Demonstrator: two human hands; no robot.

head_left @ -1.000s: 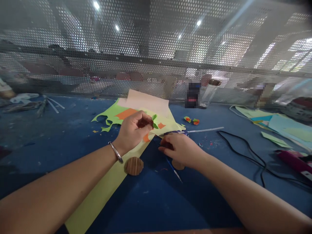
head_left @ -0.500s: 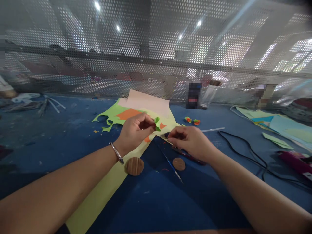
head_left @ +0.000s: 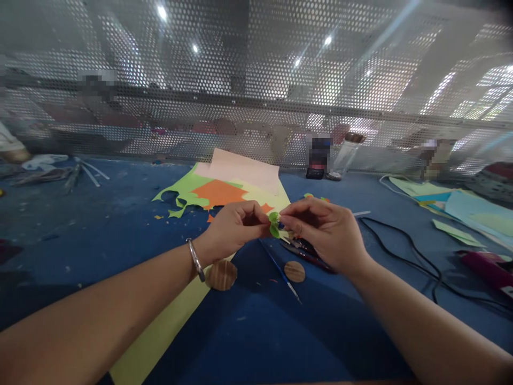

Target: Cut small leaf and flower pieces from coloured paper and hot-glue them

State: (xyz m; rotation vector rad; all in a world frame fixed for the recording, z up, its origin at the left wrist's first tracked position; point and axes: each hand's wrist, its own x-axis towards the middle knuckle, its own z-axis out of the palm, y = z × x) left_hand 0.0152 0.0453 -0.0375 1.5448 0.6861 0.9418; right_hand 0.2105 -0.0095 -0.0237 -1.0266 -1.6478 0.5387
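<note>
My left hand (head_left: 242, 224) pinches a small folded piece of green paper (head_left: 274, 224) above the table. On its other side, my right hand (head_left: 324, 227) has thumb and fingertips closed at the right edge of the same piece. Beneath the right hand lie dark-handled tools (head_left: 308, 256), partly covered by it. A thin blue paintbrush (head_left: 282, 271) rests on the table below the hands. Two round wooden discs lie near it, a larger disc (head_left: 223, 275) by my left wrist and a smaller disc (head_left: 295, 271) right of the brush.
Cut sheets lie behind the hands: orange paper (head_left: 219, 192), green paper (head_left: 176, 195) and pale pink paper (head_left: 244, 168). A pale yellow strip (head_left: 160, 326) runs under my left arm. At right are a black cable (head_left: 401, 230), a purple tool (head_left: 484, 270) and blue paper (head_left: 476, 208). A perforated metal screen (head_left: 256, 80) stands behind.
My right hand has lifted from the dark tool on the table and come up to the green paper piece. My left hand has moved slightly right and down with it.
</note>
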